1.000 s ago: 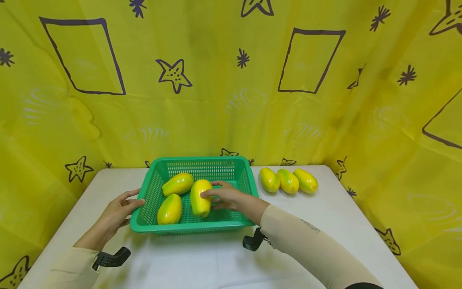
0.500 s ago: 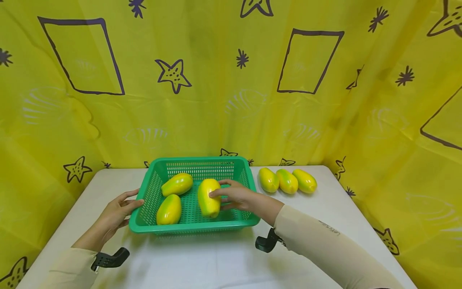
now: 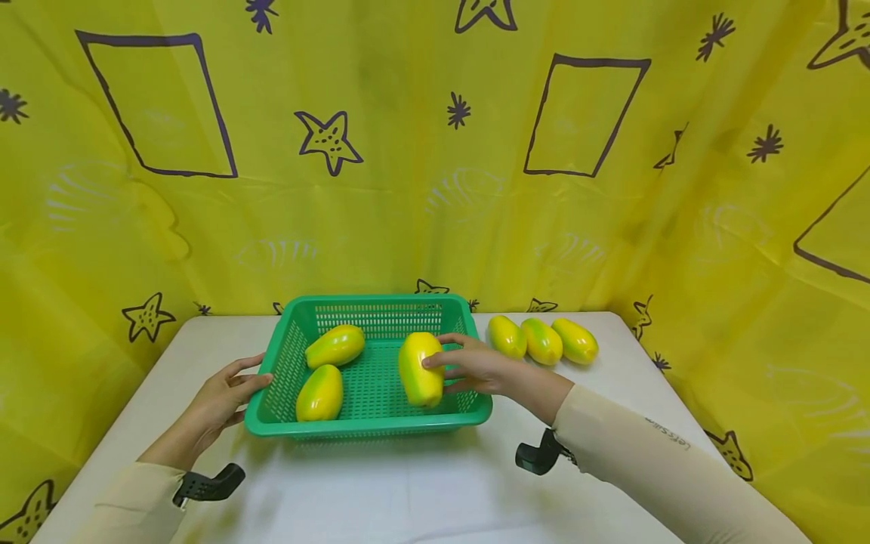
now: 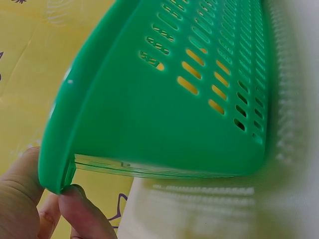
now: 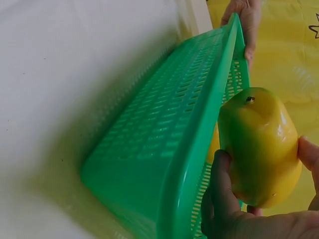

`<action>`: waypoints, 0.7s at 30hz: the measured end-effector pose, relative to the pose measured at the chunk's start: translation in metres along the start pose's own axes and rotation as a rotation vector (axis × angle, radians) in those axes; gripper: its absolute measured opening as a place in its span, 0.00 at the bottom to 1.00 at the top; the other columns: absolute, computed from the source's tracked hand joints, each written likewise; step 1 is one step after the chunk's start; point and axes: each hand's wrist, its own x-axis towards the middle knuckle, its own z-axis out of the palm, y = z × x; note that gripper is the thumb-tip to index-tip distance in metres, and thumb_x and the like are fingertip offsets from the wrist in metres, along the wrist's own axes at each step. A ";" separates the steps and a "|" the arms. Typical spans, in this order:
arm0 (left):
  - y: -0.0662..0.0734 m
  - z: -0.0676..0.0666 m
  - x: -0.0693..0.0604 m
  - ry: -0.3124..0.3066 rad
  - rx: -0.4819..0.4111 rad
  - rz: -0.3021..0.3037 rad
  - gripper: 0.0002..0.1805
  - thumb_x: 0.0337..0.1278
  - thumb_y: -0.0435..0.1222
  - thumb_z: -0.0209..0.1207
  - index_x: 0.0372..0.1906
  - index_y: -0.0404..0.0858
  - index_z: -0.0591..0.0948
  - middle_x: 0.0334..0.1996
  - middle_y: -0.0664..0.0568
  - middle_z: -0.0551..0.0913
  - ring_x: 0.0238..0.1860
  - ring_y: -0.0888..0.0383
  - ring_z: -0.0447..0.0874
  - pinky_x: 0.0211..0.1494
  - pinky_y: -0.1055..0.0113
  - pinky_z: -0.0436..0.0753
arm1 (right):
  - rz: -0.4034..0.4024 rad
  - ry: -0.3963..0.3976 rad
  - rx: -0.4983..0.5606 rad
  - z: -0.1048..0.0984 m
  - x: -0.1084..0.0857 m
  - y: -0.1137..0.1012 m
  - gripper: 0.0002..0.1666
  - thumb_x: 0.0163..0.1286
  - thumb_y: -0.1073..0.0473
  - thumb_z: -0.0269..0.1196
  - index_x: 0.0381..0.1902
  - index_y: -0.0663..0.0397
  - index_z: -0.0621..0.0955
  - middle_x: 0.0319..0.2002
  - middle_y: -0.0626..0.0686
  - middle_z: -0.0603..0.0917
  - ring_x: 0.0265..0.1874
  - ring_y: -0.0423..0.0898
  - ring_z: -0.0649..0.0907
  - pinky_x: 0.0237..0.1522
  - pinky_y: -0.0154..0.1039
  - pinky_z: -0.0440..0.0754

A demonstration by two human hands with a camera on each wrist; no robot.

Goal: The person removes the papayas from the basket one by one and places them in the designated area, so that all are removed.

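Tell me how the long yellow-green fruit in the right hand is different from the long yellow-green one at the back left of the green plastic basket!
The held fruit is gripped by the right hand; the back-left fruit lies in the basket with no hand on it. In the head view, the held fruit stretches mostly up and down, while the back-left fruit slants sideways. Both are shiny and yellow with some green.

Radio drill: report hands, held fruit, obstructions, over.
Left hand gripping green basket by rim. Right hand holding fruit above basket. Two more fruits inside, left. No obstruction seen.
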 end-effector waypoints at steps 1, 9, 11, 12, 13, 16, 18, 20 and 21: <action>0.000 0.000 0.000 -0.001 -0.002 -0.002 0.42 0.66 0.52 0.58 0.76 0.37 0.56 0.61 0.34 0.74 0.42 0.64 0.84 0.42 0.65 0.82 | 0.003 -0.005 0.007 -0.002 -0.002 0.000 0.41 0.65 0.63 0.65 0.72 0.56 0.60 0.61 0.66 0.71 0.59 0.66 0.76 0.54 0.56 0.80; 0.001 0.000 -0.001 -0.002 0.002 -0.008 0.43 0.67 0.52 0.58 0.77 0.37 0.55 0.62 0.32 0.72 0.43 0.62 0.84 0.42 0.65 0.81 | 0.011 -0.043 0.012 -0.019 -0.019 -0.004 0.43 0.68 0.63 0.62 0.74 0.57 0.53 0.64 0.67 0.68 0.62 0.65 0.73 0.61 0.59 0.75; 0.000 0.000 0.000 -0.002 0.000 -0.008 0.43 0.67 0.52 0.58 0.77 0.37 0.55 0.62 0.32 0.73 0.43 0.62 0.84 0.42 0.65 0.81 | 0.008 -0.047 0.008 -0.023 -0.023 -0.004 0.44 0.69 0.62 0.61 0.75 0.57 0.52 0.65 0.68 0.67 0.63 0.65 0.72 0.62 0.59 0.73; 0.000 0.000 0.000 -0.002 -0.001 -0.007 0.43 0.66 0.52 0.58 0.77 0.37 0.55 0.62 0.32 0.73 0.43 0.63 0.84 0.42 0.65 0.81 | 0.010 -0.039 0.009 -0.025 -0.025 -0.004 0.44 0.68 0.62 0.62 0.75 0.57 0.52 0.66 0.68 0.67 0.64 0.65 0.72 0.62 0.59 0.73; 0.000 0.000 0.000 -0.004 -0.003 -0.005 0.43 0.66 0.52 0.58 0.77 0.37 0.55 0.62 0.33 0.73 0.43 0.62 0.84 0.42 0.65 0.82 | 0.009 -0.033 0.004 -0.026 -0.026 -0.004 0.44 0.68 0.62 0.62 0.75 0.57 0.53 0.66 0.68 0.68 0.65 0.66 0.72 0.62 0.59 0.73; -0.001 -0.001 0.000 -0.005 -0.005 -0.003 0.43 0.66 0.52 0.58 0.77 0.37 0.54 0.62 0.33 0.73 0.43 0.62 0.84 0.42 0.65 0.82 | 0.003 -0.018 -0.017 -0.031 -0.030 -0.005 0.44 0.68 0.60 0.62 0.75 0.57 0.53 0.66 0.67 0.68 0.66 0.66 0.71 0.62 0.58 0.73; -0.002 -0.001 0.000 -0.006 -0.003 -0.002 0.43 0.66 0.52 0.58 0.77 0.37 0.54 0.62 0.32 0.73 0.43 0.62 0.85 0.42 0.65 0.82 | 0.007 -0.006 -0.017 -0.034 -0.033 -0.005 0.44 0.68 0.59 0.63 0.75 0.56 0.53 0.66 0.67 0.69 0.65 0.65 0.71 0.62 0.58 0.74; -0.002 -0.001 0.000 -0.006 -0.004 -0.001 0.43 0.66 0.52 0.58 0.77 0.37 0.54 0.61 0.33 0.73 0.43 0.62 0.85 0.42 0.65 0.82 | 0.007 -0.005 -0.019 -0.037 -0.035 -0.006 0.43 0.69 0.59 0.62 0.75 0.56 0.53 0.66 0.67 0.69 0.65 0.65 0.71 0.62 0.58 0.74; -0.002 -0.001 0.001 -0.007 -0.005 0.000 0.43 0.67 0.52 0.58 0.77 0.37 0.54 0.61 0.33 0.74 0.42 0.62 0.85 0.42 0.65 0.82 | 0.006 -0.003 -0.023 -0.038 -0.037 -0.007 0.43 0.69 0.59 0.61 0.75 0.57 0.53 0.66 0.67 0.69 0.65 0.65 0.72 0.61 0.58 0.74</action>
